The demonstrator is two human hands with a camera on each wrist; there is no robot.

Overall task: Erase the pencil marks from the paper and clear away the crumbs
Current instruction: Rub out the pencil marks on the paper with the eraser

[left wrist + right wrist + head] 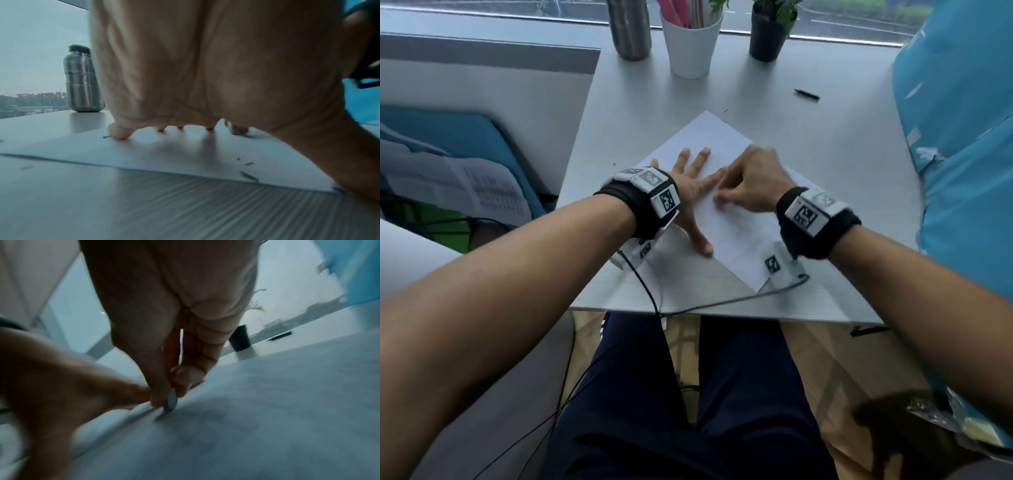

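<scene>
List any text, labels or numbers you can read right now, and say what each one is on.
No words or numbers are readable.
Left wrist band: square black-and-white marker codes, no letters.
Right wrist band: the same kind of markers, no letters.
Printed sheets left of the table: rows of print, too blurred to read.
Paper: no legible writing.
Steel bottle: no label visible.

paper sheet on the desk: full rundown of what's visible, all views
The paper is one plain white sheet lying flat on the grey desk, turned diagonally so a corner points toward the window. The left hand presses it flat with spread fingers; the right hand pinches a small grey eraser whose tip touches the sheet. Dark crumbs lie near its edge in the left wrist view. Any pencil marks are too faint to make out.
</scene>
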